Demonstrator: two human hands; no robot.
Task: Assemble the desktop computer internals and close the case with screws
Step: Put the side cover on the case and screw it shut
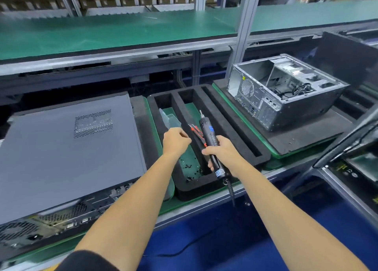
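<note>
A closed grey computer case (67, 148) lies flat at the left with its side panel on and its rear ports toward me. My right hand (222, 155) grips a black electric screwdriver (208, 137), bit pointing away over a black foam tray (229, 136). My left hand (176, 141) hovers over the tray's left slot with its fingers curled; whether it pinches a screw I cannot tell. Small black screws (190, 169) lie scattered on the green floor of that slot. A second, open case (286, 93) stands at the right with cables inside.
A clear plastic box (169, 120) sits at the far end of the left slot. Red-handled pliers (195, 131) lie beside the screwdriver. The screwdriver's cord (232, 193) hangs over the bench edge. A green-matted shelf (122, 33) runs overhead, and a dark panel (347, 140) leans at the right.
</note>
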